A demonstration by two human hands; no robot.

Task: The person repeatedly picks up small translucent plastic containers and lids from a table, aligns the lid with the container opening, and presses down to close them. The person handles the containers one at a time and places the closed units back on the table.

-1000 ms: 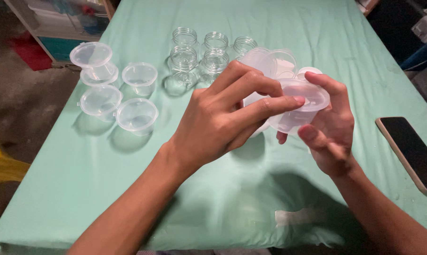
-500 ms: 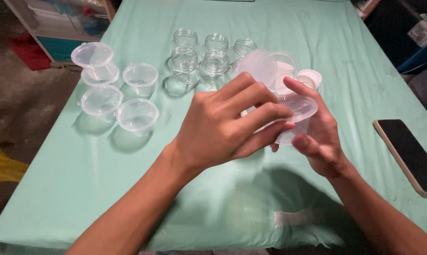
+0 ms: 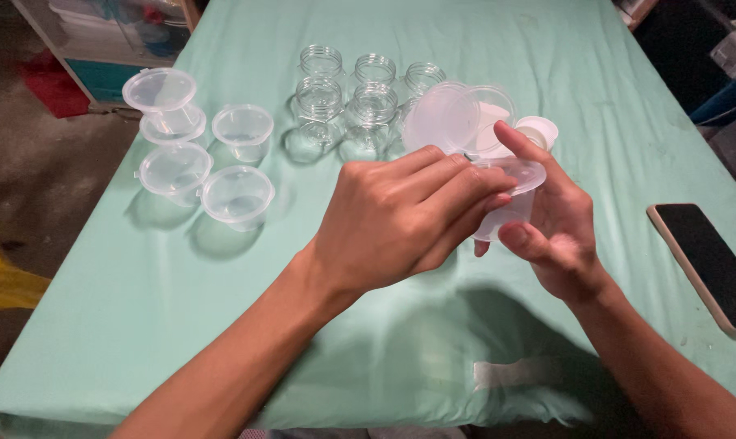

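Observation:
My right hand (image 3: pixel 555 228) cradles a small clear plastic cup (image 3: pixel 510 203) above the green cloth. Fingers of my left hand (image 3: pixel 400 215) lie over the cup's clear lid (image 3: pixel 524 172) and press on its rim. Just behind the hands stands a stack of clear cups with lids (image 3: pixel 457 114). The cup's lower part is mostly hidden by my fingers.
Several lidded clear cups (image 3: pixel 197 158) sit at the left of the green table (image 3: pixel 222 325). Several small clear jars (image 3: pixel 344 89) stand at the back centre. A dark phone (image 3: pixel 709 264) lies near the right edge. A small white lid (image 3: pixel 540 130) rests beside the stack.
Both hands have drifted slightly lower and left with the cup. My left fingers have shifted along the lid's rim, covering more of it.

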